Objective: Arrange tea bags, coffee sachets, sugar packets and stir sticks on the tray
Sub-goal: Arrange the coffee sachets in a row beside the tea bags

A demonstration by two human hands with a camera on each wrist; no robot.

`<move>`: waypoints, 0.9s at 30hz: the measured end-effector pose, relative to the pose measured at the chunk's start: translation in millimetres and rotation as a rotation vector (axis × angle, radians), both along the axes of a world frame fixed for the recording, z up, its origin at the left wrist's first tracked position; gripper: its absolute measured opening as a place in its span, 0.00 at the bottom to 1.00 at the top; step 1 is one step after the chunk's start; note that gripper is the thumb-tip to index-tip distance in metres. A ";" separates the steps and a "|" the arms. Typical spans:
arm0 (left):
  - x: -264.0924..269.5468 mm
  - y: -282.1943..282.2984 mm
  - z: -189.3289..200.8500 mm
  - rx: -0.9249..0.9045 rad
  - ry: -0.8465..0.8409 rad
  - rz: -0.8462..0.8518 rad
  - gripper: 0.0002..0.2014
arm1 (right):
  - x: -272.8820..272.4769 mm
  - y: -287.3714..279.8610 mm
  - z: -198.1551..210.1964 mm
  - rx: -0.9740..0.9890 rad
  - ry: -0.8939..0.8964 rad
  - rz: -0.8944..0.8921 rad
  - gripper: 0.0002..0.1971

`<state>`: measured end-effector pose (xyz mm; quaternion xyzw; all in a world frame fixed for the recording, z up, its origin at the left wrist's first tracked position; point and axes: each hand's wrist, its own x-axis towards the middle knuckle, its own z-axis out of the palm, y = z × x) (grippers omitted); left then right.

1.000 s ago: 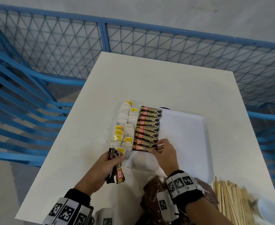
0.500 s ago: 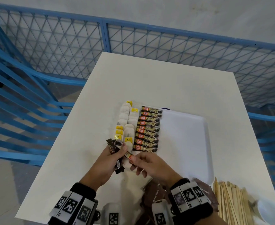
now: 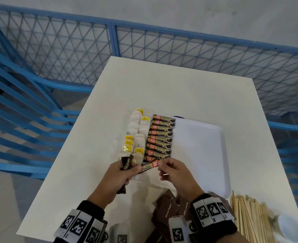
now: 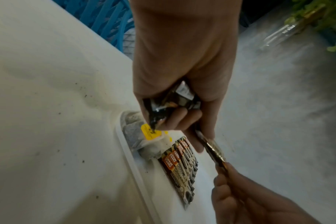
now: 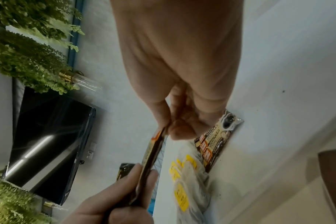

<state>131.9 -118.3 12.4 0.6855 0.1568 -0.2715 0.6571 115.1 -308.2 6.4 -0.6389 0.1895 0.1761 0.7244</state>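
One coffee sachet is pinched at its right end by the right hand, while spare sachets are gripped in the left hand, near the tray.

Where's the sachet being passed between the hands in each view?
Head: sachet low centre, between left hand and right hand, just below the sachet row.
Left wrist: right of centre, edge-on, running from the left hand down to the right hand.
Right wrist: centre, edge-on, from the right hand down to the left hand.
Shared landmark: the sachet row.
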 end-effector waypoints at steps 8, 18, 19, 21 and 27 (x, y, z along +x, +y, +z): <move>-3.6 -11.9 13.6 0.093 -0.008 -0.355 0.06 | 6.5 11.6 -3.1 -0.215 -0.161 0.121 0.07; 1.8 -2.6 6.1 0.048 -0.036 -0.061 0.03 | -8.8 14.1 4.6 -0.103 -0.128 0.326 0.02; 1.5 -1.2 5.5 0.055 -0.043 -0.048 0.02 | -10.7 12.3 6.7 -0.053 -0.066 0.320 0.05; 0.9 2.5 3.3 0.056 -0.054 -0.004 0.03 | -14.2 6.0 7.1 -0.002 0.022 0.359 0.09; 0.0 12.1 -4.9 0.060 -0.054 0.114 0.03 | -18.5 -8.6 -2.6 0.086 0.096 0.154 0.03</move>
